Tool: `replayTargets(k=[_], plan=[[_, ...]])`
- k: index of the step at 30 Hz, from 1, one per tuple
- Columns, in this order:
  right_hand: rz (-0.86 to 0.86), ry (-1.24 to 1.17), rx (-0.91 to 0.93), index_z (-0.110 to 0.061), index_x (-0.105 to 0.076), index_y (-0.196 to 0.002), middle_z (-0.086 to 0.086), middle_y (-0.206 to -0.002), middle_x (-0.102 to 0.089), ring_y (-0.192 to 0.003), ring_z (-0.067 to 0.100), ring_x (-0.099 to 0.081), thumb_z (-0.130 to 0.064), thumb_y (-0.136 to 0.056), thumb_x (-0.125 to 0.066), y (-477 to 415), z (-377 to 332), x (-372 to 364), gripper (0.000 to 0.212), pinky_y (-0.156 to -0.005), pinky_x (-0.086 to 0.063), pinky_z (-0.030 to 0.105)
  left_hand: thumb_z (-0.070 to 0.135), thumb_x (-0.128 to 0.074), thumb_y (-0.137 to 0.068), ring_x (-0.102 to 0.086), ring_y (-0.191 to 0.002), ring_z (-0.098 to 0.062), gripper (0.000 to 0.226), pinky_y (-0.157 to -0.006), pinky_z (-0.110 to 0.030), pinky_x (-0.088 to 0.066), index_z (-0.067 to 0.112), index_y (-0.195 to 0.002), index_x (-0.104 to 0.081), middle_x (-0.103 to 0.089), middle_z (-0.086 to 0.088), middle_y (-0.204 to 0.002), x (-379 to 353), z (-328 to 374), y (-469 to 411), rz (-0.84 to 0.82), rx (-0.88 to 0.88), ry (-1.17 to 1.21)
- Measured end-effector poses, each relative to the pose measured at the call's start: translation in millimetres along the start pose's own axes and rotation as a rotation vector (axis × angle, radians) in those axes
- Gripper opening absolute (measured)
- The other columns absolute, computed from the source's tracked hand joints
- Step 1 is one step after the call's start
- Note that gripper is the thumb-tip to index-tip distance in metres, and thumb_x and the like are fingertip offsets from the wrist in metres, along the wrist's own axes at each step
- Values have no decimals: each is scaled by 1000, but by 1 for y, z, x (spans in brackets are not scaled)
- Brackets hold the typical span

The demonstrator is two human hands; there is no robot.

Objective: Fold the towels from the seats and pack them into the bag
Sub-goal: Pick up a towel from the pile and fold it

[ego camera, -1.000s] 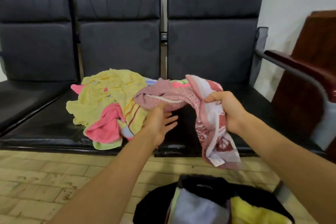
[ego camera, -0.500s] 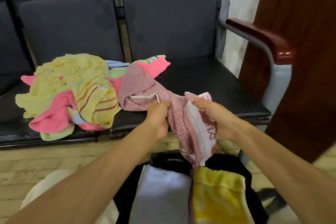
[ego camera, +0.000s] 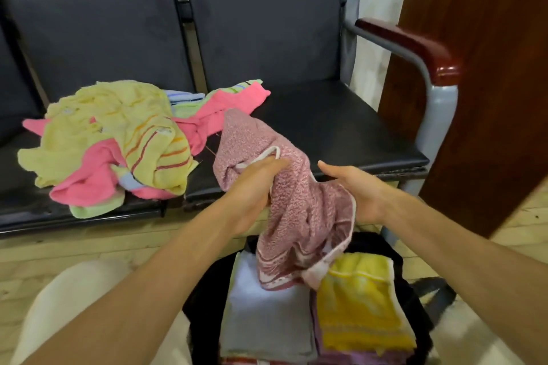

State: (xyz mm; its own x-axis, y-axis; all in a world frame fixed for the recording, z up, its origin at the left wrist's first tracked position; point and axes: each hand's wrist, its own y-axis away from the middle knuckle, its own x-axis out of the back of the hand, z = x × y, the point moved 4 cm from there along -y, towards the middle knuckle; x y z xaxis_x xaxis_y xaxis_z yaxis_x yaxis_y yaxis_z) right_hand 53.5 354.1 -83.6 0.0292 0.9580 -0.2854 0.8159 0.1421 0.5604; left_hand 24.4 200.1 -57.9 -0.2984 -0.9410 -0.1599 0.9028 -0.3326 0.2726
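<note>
A mauve-pink towel [ego camera: 299, 216] hangs crumpled between my hands over the front edge of the right seat. My left hand [ego camera: 255, 184] grips it near a white hem at its upper part. My right hand [ego camera: 355, 190] lies open, palm toward the towel, touching its right edge with straight fingers. The towel's striped lower end droops onto the black bag [ego camera: 415, 290] on the floor, which holds a folded pale blue towel [ego camera: 267, 317] and a folded yellow towel [ego camera: 358, 305]. A loose pile of yellow, pink and green towels [ego camera: 118, 139] lies on the middle seat.
Black padded seats [ego camera: 341, 127] stand in a row against the wall. A grey metal armrest with a dark red wooden top [ego camera: 415, 44] ends the row at the right, beside a brown wooden panel [ego camera: 489, 98]. My light trouser leg [ego camera: 74, 305] shows at lower left.
The mauve towel has been pulled off the seat toward me and lowered over the bag. My right hand has let go of its pinch and now lies open against the towel. The view has dipped.
</note>
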Motion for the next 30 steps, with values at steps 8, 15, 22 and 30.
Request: replayTargets(k=[8,15,22,30], plan=[[33,112,172,-14,-65,-82,5,-71,-69,-69,21,-62,-2,-88,-36,16,-7,1,31,-63,-49,28,35,-49,-98,-63,-113,-21,37,-103,-40,-45,13,-126,-59,-69,-5,-118,8,5,16,-210,63,-147],[-6,-69,186,-11,-67,-101,10,-98,-69,-86,23,-64,-28,-85,-60,22,-1,-5,24,-75,-47,36,24,-39,-102,-64,-102,-20,34,-96,-37,-48,5,-121,-60,-69,-9,-114,14,0,27,-248,34,-177],[221,-92,247,0,-67,-109,16,-100,-73,-87,28,-71,6,-80,-65,32,2,18,30,-74,-55,36,16,-53,-93,-54,-75,-26,15,-67,-38,-41,5,-98,-61,-59,-18,-91,17,-3,32,-229,71,-190],[27,-80,175,-6,-66,-113,10,-99,-74,-80,22,-72,-8,-80,-67,44,4,14,33,-68,-54,32,25,-59,-93,-68,-91,-19,31,-80,-34,-53,6,-115,-67,-72,-8,-105,19,-3,22,-93,90,-1]])
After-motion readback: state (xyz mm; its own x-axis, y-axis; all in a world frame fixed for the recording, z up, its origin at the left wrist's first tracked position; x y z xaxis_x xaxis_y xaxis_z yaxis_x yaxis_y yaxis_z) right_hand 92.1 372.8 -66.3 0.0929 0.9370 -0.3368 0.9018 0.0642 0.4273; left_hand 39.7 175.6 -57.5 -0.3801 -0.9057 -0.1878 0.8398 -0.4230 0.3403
